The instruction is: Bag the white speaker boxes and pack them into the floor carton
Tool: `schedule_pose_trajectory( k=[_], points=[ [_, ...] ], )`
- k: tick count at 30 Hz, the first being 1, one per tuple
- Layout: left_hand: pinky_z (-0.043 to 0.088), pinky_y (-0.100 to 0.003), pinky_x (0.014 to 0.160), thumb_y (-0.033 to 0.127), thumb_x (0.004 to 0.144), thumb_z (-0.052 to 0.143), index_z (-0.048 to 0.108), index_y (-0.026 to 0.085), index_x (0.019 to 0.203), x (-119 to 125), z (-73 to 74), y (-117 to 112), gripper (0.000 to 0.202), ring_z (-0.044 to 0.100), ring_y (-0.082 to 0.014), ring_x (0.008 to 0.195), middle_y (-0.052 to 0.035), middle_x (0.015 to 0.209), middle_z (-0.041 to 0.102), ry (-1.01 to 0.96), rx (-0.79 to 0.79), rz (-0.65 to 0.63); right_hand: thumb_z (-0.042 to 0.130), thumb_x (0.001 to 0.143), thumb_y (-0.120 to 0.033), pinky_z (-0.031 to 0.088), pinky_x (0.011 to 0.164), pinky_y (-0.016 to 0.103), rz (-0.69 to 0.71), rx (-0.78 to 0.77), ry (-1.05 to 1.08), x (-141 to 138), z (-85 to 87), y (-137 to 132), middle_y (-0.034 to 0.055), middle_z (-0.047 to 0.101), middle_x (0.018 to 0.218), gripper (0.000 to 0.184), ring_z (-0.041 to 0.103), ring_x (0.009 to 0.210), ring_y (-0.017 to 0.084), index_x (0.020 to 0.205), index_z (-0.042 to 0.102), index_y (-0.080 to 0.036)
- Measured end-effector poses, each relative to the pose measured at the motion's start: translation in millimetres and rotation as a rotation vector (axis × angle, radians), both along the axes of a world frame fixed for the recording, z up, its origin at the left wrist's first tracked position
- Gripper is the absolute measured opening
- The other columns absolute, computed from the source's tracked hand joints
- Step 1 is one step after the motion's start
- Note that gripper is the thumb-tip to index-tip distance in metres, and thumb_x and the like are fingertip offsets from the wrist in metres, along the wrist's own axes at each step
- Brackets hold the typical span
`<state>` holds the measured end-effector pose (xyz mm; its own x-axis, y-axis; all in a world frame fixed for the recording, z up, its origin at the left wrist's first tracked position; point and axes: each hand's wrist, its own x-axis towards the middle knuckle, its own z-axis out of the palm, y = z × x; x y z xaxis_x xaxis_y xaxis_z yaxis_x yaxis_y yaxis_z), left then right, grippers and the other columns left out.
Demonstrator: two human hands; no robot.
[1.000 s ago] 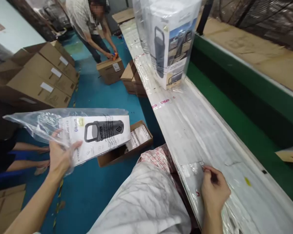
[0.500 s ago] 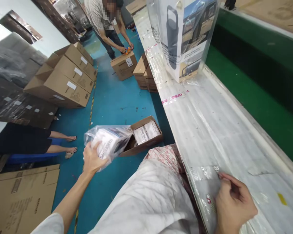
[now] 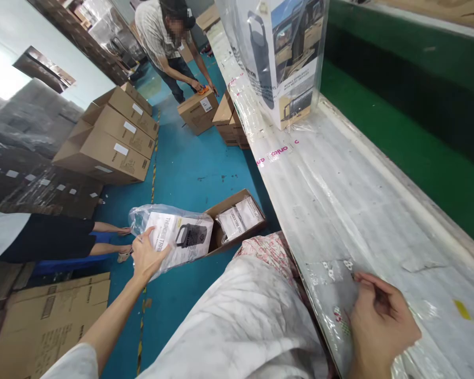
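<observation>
My left hand [image 3: 147, 257] grips a white product box [image 3: 181, 237] in a clear plastic bag, its printed side showing a dark handled device. The box is tilted, with its far end at the mouth of an open carton [image 3: 237, 239] on the floor. Inside that carton are bagged white boxes [image 3: 240, 216]. Over the near end of the long table [image 3: 319, 200], my right hand [image 3: 381, 321] is closed, thumb and fingertip together; whatever they may pinch is too small to tell. Small white stickers [image 3: 331, 269] lie close to its fingertips.
A bagged box [image 3: 280, 63] stands upright at the table's far end. Beyond, a co-worker [image 3: 169, 47] bends over a carton [image 3: 199, 111]. Several cartons [image 3: 106, 139] line the left, near a wrapped stack [image 3: 31, 173]. Another person's legs [image 3: 106, 242] and a flat carton [image 3: 51, 326] are at left.
My left hand has turned the bagged box so its printed face shows, and its far end is now at the carton. The right hand keeps its closed pose.
</observation>
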<state>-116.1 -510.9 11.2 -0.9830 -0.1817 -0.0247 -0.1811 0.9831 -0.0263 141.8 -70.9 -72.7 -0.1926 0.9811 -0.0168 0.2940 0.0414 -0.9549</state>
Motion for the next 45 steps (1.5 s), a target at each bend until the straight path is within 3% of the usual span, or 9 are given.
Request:
schedule_pose_trajectory(
  k=[8,11,16,21,24,31,35,42,45],
  points=[
    [0.036,-0.063,0.123,0.065,0.086,0.071,0.035,0.030,0.163,-11.5,-27.5,67.5,0.092,0.038,-0.0469,0.154,-0.0236,0.156,0.038,0.067,0.118,0.293,0.072,0.089,-0.030,0.062,0.096,0.046,-0.009,-0.009,-0.004,-0.1,-2.5,-1.4,0.0095,0.081,0.091,0.019,0.078,0.090,0.027,0.096,0.082,-0.017],
    [0.040,-0.068,0.118,0.067,0.085,0.069,0.031,0.027,0.162,-3.3,-26.5,66.6,0.095,0.041,-0.0523,0.153,-0.0272,0.155,0.039,0.047,0.156,0.380,0.072,0.090,-0.030,0.063,0.093,0.045,-0.001,-0.010,0.003,2.2,-5.4,-1.5,0.0092,0.081,0.091,0.017,0.078,0.089,0.027,0.095,0.082,-0.018],
    [0.047,-0.067,0.112,0.070,0.084,0.067,0.033,0.021,0.159,7.6,-4.4,48.3,0.095,0.046,-0.0550,0.149,-0.0295,0.152,0.045,-0.004,0.198,0.446,0.073,0.096,-0.032,0.063,0.087,0.041,0.045,0.053,0.062,7.9,-10.5,-1.3,0.0092,0.080,0.090,0.016,0.077,0.085,0.025,0.097,0.081,-0.017],
    [0.041,-0.069,0.118,0.077,0.077,0.072,0.034,0.025,0.159,4.6,1.4,40.3,0.104,0.040,-0.0565,0.154,-0.0294,0.160,0.039,-0.021,0.190,0.476,0.073,0.099,-0.033,0.062,0.084,0.038,0.080,0.076,0.107,9.7,-13.8,-0.5,0.0085,0.080,0.089,0.017,0.076,0.084,0.023,0.097,0.080,-0.017],
    [0.043,-0.071,0.115,0.075,0.075,0.077,0.035,0.026,0.159,0.1,-21.9,44.7,0.106,0.041,-0.0567,0.153,-0.0313,0.163,0.036,-0.015,0.168,0.544,0.074,0.099,-0.032,0.061,0.082,0.037,0.072,0.087,0.117,10.5,-15.1,-0.5,0.0080,0.080,0.089,0.017,0.076,0.084,0.022,0.096,0.080,-0.017],
    [0.050,-0.067,0.107,0.066,0.085,0.077,0.036,0.027,0.160,-23.4,-110.0,68.2,0.094,0.046,-0.0523,0.150,-0.0300,0.161,0.040,0.006,0.107,0.669,0.074,0.099,-0.026,0.061,0.081,0.033,0.064,0.077,0.119,9.4,-11.8,-1.7,0.0062,0.080,0.089,0.011,0.076,0.084,0.020,0.097,0.081,-0.018],
    [0.051,-0.062,0.113,0.059,0.095,0.074,0.042,0.025,0.162,-42.6,-150.2,86.7,0.082,0.052,-0.0422,0.145,-0.0200,0.163,0.046,-0.036,0.099,0.684,0.073,0.097,-0.028,0.061,0.085,0.035,0.024,0.032,0.063,7.0,-4.1,-3.1,0.0056,0.080,0.089,0.012,0.075,0.085,0.021,0.096,0.081,-0.019],
    [0.056,-0.058,0.111,0.044,0.102,0.073,0.058,0.022,0.152,-56.0,-222.7,135.0,0.057,0.062,-0.0350,0.136,-0.0146,0.156,0.058,-0.252,0.196,0.575,0.073,0.095,-0.032,0.058,0.088,0.037,-0.024,0.053,-0.116,4.4,4.2,-4.7,0.0048,0.079,0.088,0.015,0.074,0.085,0.023,0.092,0.080,-0.019],
    [0.060,-0.055,0.106,0.040,0.102,0.073,0.063,0.019,0.145,-62.4,-235.1,139.5,0.049,0.067,-0.0315,0.128,-0.0137,0.148,0.063,-0.414,0.379,0.410,0.073,0.095,-0.034,0.057,0.088,0.037,-0.024,0.093,-0.172,2.5,1.7,-2.7,0.0051,0.079,0.088,0.017,0.073,0.084,0.023,0.092,0.080,-0.019]
  ],
)
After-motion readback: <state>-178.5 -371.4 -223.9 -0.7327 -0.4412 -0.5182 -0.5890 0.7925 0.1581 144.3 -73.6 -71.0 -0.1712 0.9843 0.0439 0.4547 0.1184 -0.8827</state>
